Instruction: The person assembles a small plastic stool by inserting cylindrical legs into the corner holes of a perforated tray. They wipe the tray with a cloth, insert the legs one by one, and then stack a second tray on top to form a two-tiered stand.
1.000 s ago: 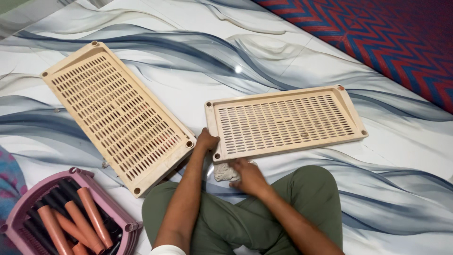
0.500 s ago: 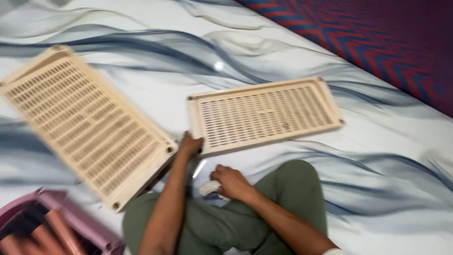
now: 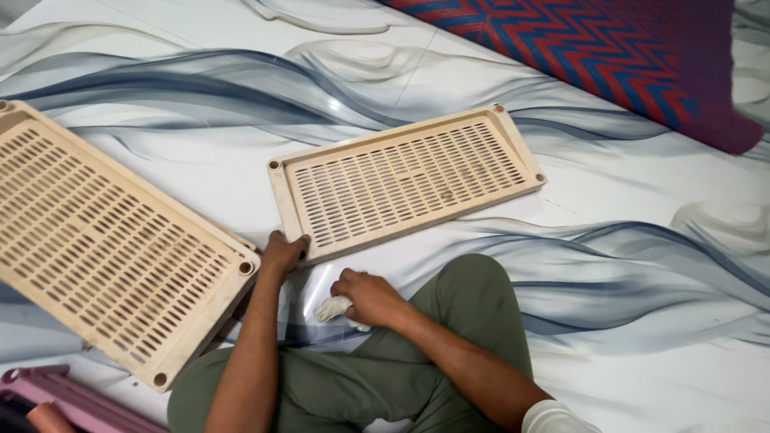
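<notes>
A beige slotted plastic shelf panel [image 3: 409,178] lies flat on the marbled floor ahead of me. My left hand [image 3: 284,252] grips its near left corner. My right hand [image 3: 367,297] is closed around a small white cloth [image 3: 334,308] and rests on the floor just below the panel's near edge. A second, larger beige slotted panel [image 3: 104,240] lies at the left, its near corner close to my left wrist. My crossed legs in green trousers [image 3: 401,369] fill the bottom middle.
A red and blue zigzag mat [image 3: 609,48] covers the floor at the top right. The corner of a pink plastic basket [image 3: 56,397] shows at the bottom left. The floor is white tile with blue-grey wave patterns.
The view has shifted right, so both panels and the basket sit further left. My right hand with the cloth has drawn back from the panel's edge toward my knee. My left hand stays on the corner.
</notes>
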